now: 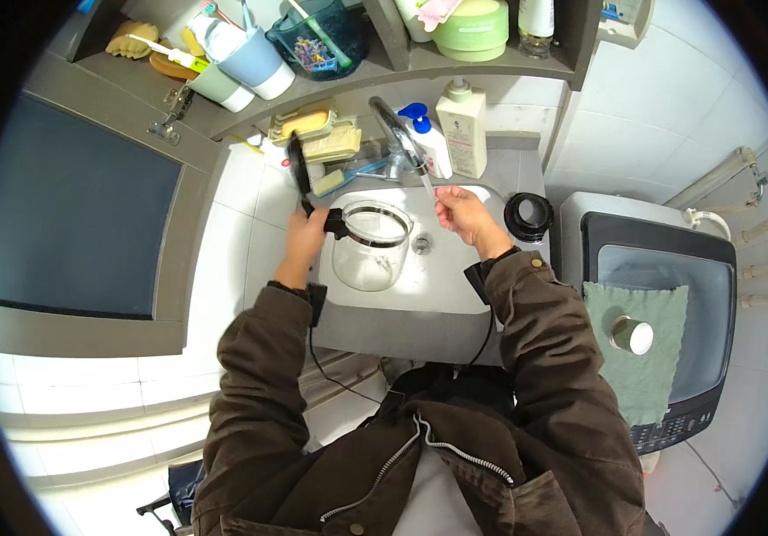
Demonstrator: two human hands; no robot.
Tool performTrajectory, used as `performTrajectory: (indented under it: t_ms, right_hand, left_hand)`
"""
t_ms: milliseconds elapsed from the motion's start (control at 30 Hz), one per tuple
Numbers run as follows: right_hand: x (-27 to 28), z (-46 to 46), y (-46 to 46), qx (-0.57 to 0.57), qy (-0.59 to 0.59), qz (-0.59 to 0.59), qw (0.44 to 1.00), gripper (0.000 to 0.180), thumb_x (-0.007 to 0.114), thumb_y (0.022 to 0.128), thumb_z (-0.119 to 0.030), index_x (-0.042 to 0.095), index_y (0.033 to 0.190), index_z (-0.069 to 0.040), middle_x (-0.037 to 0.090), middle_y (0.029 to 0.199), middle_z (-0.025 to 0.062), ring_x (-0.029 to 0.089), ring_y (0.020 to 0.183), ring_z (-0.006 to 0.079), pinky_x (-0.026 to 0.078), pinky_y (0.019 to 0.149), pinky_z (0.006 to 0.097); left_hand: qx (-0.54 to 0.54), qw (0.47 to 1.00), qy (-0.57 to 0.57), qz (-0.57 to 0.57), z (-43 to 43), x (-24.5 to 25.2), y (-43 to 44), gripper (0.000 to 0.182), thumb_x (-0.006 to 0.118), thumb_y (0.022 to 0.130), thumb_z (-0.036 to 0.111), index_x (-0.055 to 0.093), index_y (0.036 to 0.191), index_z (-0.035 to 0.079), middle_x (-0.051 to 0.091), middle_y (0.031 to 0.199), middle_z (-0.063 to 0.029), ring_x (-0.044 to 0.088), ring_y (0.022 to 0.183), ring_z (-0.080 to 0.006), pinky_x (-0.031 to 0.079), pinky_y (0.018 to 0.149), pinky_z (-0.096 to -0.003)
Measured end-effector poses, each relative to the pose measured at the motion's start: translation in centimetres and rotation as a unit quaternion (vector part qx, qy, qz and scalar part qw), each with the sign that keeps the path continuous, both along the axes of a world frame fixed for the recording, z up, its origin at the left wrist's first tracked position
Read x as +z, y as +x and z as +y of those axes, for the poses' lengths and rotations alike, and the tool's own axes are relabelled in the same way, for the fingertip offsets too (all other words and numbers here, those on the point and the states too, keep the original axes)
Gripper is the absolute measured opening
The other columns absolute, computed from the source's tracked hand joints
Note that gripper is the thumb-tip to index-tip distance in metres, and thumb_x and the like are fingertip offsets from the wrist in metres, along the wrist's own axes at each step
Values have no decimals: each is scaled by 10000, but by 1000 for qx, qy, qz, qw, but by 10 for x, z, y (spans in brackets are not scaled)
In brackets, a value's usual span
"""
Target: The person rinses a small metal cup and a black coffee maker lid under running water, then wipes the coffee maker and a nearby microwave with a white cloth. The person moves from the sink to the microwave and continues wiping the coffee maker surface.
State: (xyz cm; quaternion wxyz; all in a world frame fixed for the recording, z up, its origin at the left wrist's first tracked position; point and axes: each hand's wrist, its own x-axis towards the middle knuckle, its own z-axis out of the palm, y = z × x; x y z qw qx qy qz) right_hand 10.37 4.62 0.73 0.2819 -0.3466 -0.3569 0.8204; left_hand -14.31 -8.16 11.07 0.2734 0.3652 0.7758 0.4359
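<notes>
My left hand [306,238] grips the black handle of a glass carafe [374,264] over the left side of the white washbasin [451,288]. A black band rings the carafe's mouth, and no lid covers it. From my fist a long black part [299,167] rises, perhaps a raised lid or part of the handle. At the right side of the basin, my right hand [464,214] is beneath the chrome faucet [401,134]. Water runs from the spout onto its curled fingertips. I see no object in those fingers. The drain [422,244] lies between carafe and right hand.
Behind the basin are soap dishes [330,144], a brush [337,179] and pump bottles [462,130]. A black round part [529,217] sits on the right ledge. An open cabinet door [82,214] stands left. A washing machine [658,231] at right bears a green cloth [645,382] and a cup [630,336].
</notes>
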Motion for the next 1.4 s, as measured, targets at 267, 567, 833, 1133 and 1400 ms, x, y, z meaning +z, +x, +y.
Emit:
performTrajectory:
  t_ms: [267,567,833,1133,1400]
  right_hand:
    - [5,-10,-12,56,183,-65,979,467,472,932,-428,509,1277,-115,530,1248,73,451,1177,192,324,991,328]
    - [27,-32,-24,-193,452,-258,832,458,551,866,-397,561,1147,-35,484,1259,242,418,1201,404,343,992,413]
    - [-2,-12,-14,-126,120,-109,979,426,495,900,-423,576,1130,-73,527,1205,112,456,1110,266,332,949,384]
    - [6,13,-7,124,275,-276,912,604,285,952,-473,511,1193,32,583,1138,207,540,1051,306,380,919,336]
    - [23,-2,5,45,436,-309,844,485,328,958,-419,548,956,13,594,981,269,540,956,445,424,829,442]
  left_hand:
    - [171,877,-3,-449,-5,-58,43,346,371,895,348,435,670,94,339,437,19,323,355,-136,332,403,-310]
    - [322,746,40,-581,9,-70,94,366,289,883,374,414,675,99,322,474,30,291,406,-125,357,496,-312]
    - [302,728,-8,-615,1,-82,100,327,305,867,327,413,659,99,310,471,44,283,396,-113,333,476,-289]
    - [190,862,-16,-470,0,-79,93,357,432,848,359,448,628,79,369,453,-6,334,366,-157,325,406,-323]
    - [145,884,7,-444,4,-68,76,329,436,849,321,458,618,89,345,426,1,326,348,-147,300,382,-295]
